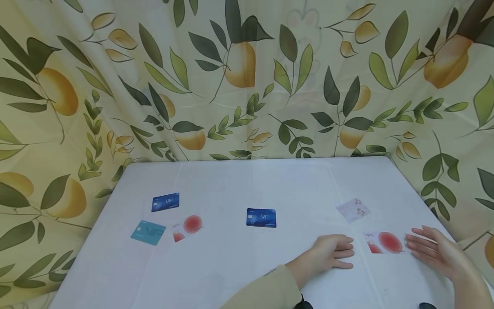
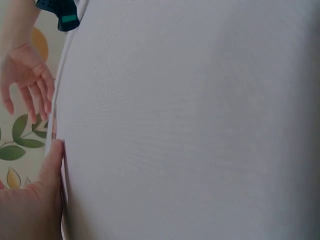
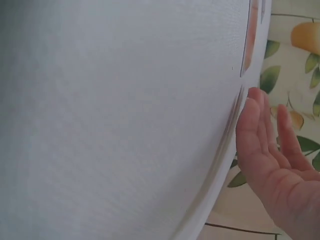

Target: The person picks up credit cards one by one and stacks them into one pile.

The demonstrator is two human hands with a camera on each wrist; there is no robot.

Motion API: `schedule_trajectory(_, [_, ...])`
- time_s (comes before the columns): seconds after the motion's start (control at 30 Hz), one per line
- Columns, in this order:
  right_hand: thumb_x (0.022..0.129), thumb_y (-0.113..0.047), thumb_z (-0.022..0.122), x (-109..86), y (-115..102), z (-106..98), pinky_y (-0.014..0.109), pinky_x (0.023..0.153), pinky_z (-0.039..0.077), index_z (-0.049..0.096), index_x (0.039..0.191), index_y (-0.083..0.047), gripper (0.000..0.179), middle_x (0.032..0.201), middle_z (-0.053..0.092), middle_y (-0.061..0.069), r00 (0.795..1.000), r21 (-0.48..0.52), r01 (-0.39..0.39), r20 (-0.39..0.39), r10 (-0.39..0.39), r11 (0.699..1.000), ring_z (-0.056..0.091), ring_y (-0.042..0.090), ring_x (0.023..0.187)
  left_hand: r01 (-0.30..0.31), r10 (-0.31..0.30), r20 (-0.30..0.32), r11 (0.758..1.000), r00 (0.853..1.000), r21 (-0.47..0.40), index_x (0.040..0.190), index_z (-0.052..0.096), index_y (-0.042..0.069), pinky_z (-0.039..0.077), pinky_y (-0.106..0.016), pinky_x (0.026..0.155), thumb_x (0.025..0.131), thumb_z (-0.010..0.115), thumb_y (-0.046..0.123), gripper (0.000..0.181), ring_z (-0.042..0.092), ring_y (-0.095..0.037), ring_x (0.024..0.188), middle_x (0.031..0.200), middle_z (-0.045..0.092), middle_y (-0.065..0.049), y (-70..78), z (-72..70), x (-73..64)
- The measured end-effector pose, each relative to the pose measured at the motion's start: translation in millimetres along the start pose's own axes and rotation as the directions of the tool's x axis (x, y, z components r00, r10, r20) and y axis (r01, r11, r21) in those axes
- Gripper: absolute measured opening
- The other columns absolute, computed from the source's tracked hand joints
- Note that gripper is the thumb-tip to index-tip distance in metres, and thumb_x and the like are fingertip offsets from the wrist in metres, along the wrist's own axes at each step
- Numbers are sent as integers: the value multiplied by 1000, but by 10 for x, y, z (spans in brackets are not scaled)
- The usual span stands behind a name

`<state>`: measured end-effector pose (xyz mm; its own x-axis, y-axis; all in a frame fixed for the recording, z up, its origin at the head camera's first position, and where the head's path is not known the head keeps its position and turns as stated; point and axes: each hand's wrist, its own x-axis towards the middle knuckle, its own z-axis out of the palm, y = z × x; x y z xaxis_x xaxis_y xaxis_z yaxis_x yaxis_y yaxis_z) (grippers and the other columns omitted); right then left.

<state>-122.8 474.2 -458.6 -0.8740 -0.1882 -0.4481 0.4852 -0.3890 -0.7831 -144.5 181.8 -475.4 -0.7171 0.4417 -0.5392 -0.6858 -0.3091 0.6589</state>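
Observation:
A card with red round shapes [image 1: 390,242] lies flat on the white table [image 1: 231,270] at the right, between the two hands. The left hand [image 1: 329,253] is to its left with fingers extended, holding nothing. On the card's other side, the right hand [image 1: 436,251] has its fingers stretched toward the card's right edge; whether they touch it I cannot tell. Behind that card lies a pale card with small pink figures [image 1: 353,210]. The left wrist view shows the left hand [image 2: 35,200] low at the left, and the right wrist view shows the right hand [image 3: 275,165] beside the table edge.
A dark blue VIP card [image 1: 261,218] lies mid-table. Toward the left are another blue VIP card [image 1: 165,202], a teal VIP card [image 1: 148,232] and a second red-patterned card [image 1: 188,227]. A leaf-and-fruit print curtain [image 1: 254,107] hangs behind the table. A small dark object [image 1: 427,305] shows at the bottom right.

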Motion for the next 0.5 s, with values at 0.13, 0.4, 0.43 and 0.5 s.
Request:
schedule_trajectory(0.13, [99, -36, 32, 3, 10, -36, 32, 71, 56, 71, 82, -20, 46, 84, 70, -1, 998, -57, -20, -64, 16, 998, 68, 16, 80, 14, -14, 4, 999, 1000, -35, 108, 58, 0, 44, -62, 83, 84, 60, 11, 27, 59, -36, 100, 95, 62, -17, -35, 69, 45])
schedule_trajectory(0.4, [97, -40, 37, 7, -6, -42, 34, 70, 56, 70, 76, -23, 43, 81, 70, -3, 987, -64, -72, -148, 62, 995, 67, 14, 78, 23, -20, 38, 996, 999, -87, 109, 58, 1, 38, -66, 88, 85, 58, 14, 27, 53, -40, 109, 108, 59, -19, -88, 171, 138])
schedule_trajectory(0.43, [97, -40, 36, 2, -6, -40, 34, 70, 56, 70, 76, -23, 43, 81, 70, -3, 987, -64, -76, -149, 65, 995, 67, 14, 78, 25, -21, 38, 995, 999, -94, 110, 58, 1, 38, -67, 88, 85, 58, 14, 28, 53, -40, 110, 109, 59, -20, -94, 183, 150])
schedule_trajectory(0.5, [97, -39, 36, -13, -3, -36, 34, 71, 56, 70, 77, -23, 43, 81, 70, -3, 987, -68, -80, -143, 69, 995, 67, 14, 78, 32, -28, 39, 994, 999, -103, 111, 58, 1, 36, -68, 88, 85, 57, 15, 29, 52, -41, 111, 110, 58, -21, -104, 206, 169])
